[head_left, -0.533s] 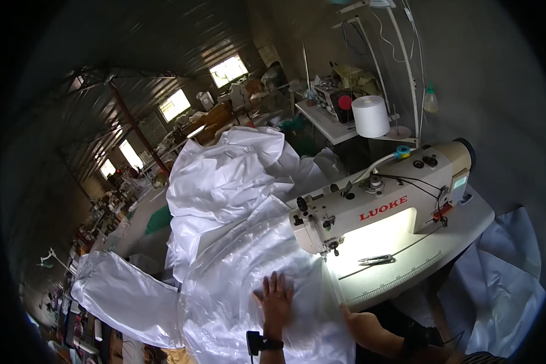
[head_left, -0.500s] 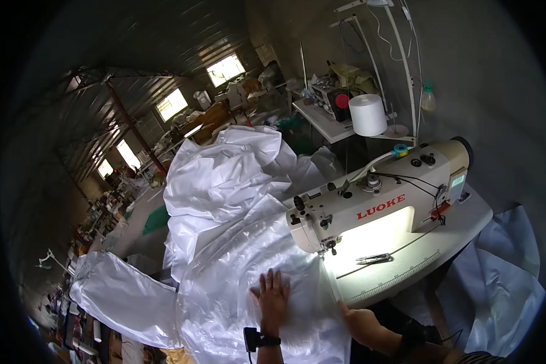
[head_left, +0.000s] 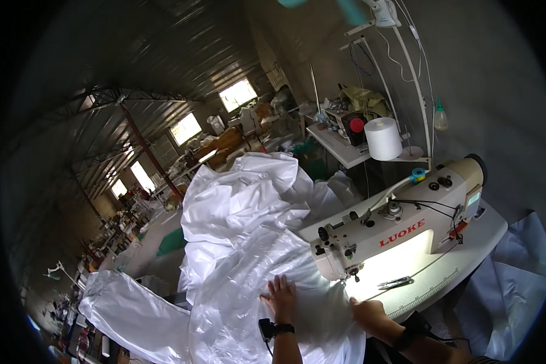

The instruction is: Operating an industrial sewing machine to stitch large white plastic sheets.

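Glossy white sheet material (head_left: 242, 297), crinkled and film-like, spreads over the near side of the sewing machine (head_left: 400, 233) and passes beside its needle area. My left hand (head_left: 279, 298) lies flat on this sheet with fingers spread, left of the needle. At the sheet's right edge, just in front of the needle, my right hand (head_left: 370, 312) is closed with thumb and forefinger pinching that edge. The fingers' undersides are hidden. Thread snips (head_left: 395, 283) lie on the lit machine bed, right of the needle and apart from both hands.
A large white thread cone (head_left: 383, 139) stands behind the machine, by a second worktable (head_left: 337, 145). More white material (head_left: 249, 188) is heaped behind the machine's left end. Bluish-white sheeting (head_left: 522, 291) hangs at the right. A ruler scale (head_left: 428, 294) runs along the bed's front edge.
The whole view has shifted, so the scene sits lower and further right. My right hand, still pinching the edge, is closer to the needle. My left hand has slid slightly forward, staying flat.
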`<act>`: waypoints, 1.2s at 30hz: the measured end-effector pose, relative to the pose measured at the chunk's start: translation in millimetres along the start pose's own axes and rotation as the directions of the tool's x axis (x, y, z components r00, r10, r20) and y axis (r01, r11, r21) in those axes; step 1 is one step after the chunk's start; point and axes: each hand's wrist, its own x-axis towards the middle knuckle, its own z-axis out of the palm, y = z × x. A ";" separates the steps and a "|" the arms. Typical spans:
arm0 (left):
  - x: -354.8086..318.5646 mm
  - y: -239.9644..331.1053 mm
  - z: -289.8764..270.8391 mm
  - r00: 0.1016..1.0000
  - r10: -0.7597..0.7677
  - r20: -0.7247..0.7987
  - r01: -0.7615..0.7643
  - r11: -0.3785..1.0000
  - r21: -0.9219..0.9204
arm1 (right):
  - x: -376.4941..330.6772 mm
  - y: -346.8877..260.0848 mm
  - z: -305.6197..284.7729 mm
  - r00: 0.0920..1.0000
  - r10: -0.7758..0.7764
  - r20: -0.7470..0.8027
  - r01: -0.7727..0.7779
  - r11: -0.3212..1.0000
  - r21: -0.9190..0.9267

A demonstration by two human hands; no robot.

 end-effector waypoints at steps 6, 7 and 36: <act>-20.0 -27.3 8.1 0.999 -0.050 0.011 0.051 0.991 -0.120 | -18.4 -20.2 5.5 0.999 -0.023 0.031 0.023 0.999 -0.027; -22.9 -26.0 12.6 0.999 -0.040 0.010 0.042 0.968 -0.249 | -22.4 -22.4 -3.1 0.997 -0.004 0.071 0.003 1.000 0.010; -52.7 94.6 -10.1 0.968 0.218 0.126 -0.193 0.964 -0.185 | 53.2 -35.2 24.2 0.997 0.022 -0.072 -0.030 0.995 -0.100</act>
